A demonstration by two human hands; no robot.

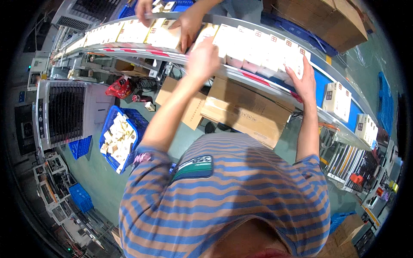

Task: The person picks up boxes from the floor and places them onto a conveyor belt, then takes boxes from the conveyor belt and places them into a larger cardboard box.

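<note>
A row of white boxes [258,47] with red marks stands along a conveyor [320,86] with a blue belt. My left hand [202,58] is curled against the left end of this row. At the right end, my right hand [303,79] presses flat with its fingers up, so the row sits between both hands. Further white boxes [129,31] line the belt to the left. Across the conveyor, another person's hands [188,23] rest on those boxes.
Two more white boxes [337,99] ride the belt at the right. Brown cartons [245,112] lie under the conveyor and others [327,17] stand behind it. A blue crate [118,137] of small boxes and a white cooling unit [64,112] stand at the left.
</note>
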